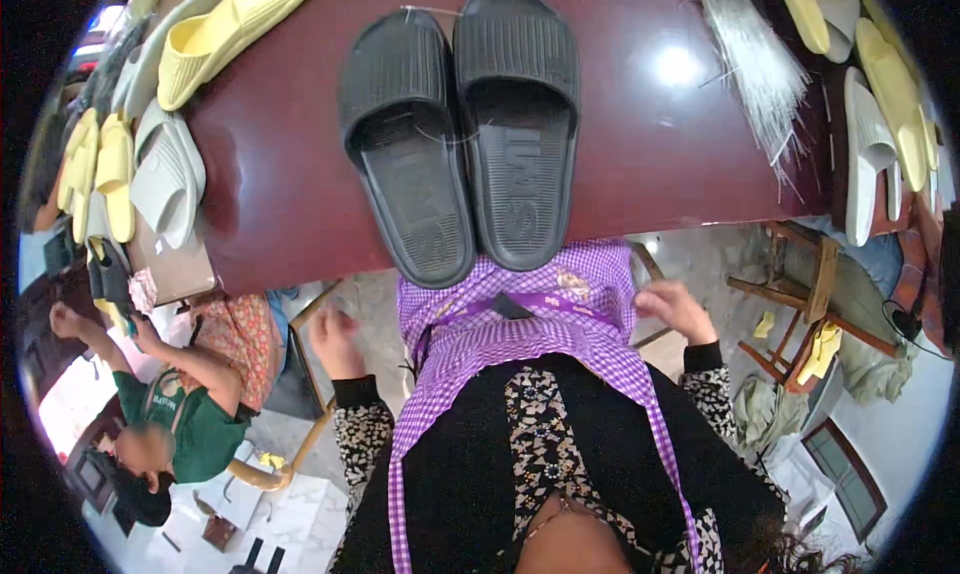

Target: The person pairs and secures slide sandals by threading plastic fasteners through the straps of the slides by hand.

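A pair of black slide slippers, the left slipper [420, 204] and the right slipper [525, 189], lies side by side on the dark red table [280, 164]. Their heels point at me and overhang the near edge. A thin clear strand crosses between them at the straps; another short bit shows at the toes. My left hand [337, 341] is off the table, below its edge, smeared by motion, and its fingers are hard to read. To the right of my purple checked apron [590, 274], my right hand [677, 311] hovers with loosely bent, parted fingers and nothing visible in it.
A bundle of thin clear plastic strands [765, 84] lies at the table's right. Yellow slippers [225, 39] and grey slippers [170, 174] line the left side, with more slippers [870, 154] at the far right. A co-worker in green [200, 439] sits left; a wooden stool [800, 304] stands right.
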Motion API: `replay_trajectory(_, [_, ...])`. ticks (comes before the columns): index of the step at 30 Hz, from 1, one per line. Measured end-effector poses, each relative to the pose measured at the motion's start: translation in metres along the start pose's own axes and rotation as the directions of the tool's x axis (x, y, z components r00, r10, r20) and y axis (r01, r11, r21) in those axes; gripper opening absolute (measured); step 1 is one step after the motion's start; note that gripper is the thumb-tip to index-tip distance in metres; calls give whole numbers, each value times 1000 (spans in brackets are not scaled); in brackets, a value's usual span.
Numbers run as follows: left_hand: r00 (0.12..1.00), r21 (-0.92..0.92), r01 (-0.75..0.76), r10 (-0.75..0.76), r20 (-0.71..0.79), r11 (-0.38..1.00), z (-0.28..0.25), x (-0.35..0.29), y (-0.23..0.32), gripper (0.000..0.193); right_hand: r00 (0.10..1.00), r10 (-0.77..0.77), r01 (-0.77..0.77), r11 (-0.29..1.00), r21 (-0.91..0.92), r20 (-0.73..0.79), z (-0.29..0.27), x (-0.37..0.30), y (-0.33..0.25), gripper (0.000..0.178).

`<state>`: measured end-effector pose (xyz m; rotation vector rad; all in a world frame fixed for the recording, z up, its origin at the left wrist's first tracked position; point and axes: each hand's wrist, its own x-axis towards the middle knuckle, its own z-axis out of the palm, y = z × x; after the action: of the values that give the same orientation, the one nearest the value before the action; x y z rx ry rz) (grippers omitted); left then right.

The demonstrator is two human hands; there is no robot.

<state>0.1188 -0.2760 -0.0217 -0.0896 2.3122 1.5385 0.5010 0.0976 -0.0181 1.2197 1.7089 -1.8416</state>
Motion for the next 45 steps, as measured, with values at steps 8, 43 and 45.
replay_trajectory(8, [934, -129, -327, 341, 109, 936, 94, -2, 137, 15, 651, -759, 727, 616, -305, 17, 27, 30, -212, 27])
replay_trajectory(43, [670, 102, -729, 675, 310, 677, 175, 11, 130, 13, 111, -959, -387, -282, -878, 259, -183, -30, -364, 10])
replay_trajectory(45, [653, 102, -748, 699, 291, 656, 177, 11, 130, 13, 138, -982, -516, 42, -856, -132, -251, -66, -429, 13])
